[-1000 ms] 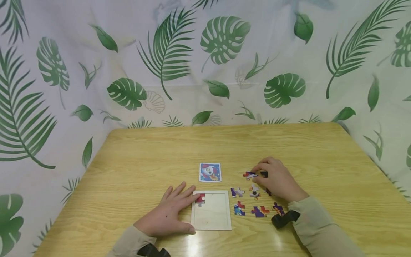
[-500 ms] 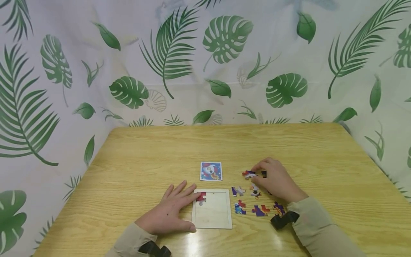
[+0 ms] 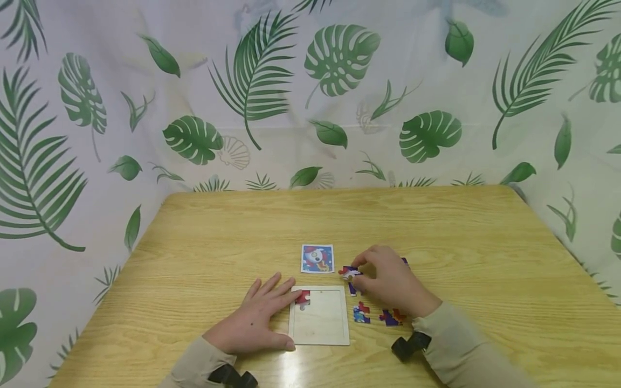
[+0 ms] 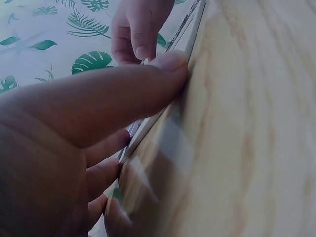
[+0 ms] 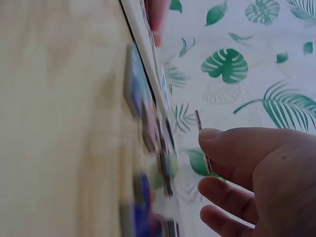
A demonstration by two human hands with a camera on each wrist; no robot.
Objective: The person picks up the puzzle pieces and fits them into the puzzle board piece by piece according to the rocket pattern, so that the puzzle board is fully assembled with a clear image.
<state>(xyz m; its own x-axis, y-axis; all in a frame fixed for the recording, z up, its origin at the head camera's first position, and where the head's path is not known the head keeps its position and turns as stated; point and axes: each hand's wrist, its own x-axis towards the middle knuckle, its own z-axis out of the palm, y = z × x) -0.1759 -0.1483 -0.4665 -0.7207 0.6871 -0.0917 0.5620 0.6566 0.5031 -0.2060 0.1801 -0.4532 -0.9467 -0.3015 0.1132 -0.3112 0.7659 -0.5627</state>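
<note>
The tray holds one red piece. Left hand, fingers apart, touches the tray; right hand pinches another piece.

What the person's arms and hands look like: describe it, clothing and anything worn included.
Both arms wear long, plain beige sleeves, the left sleeve and right sleeve ending near the wrists. A chunky black device sits at each wrist, left device and right device. The left hand and right hand are ungloved.
</note>
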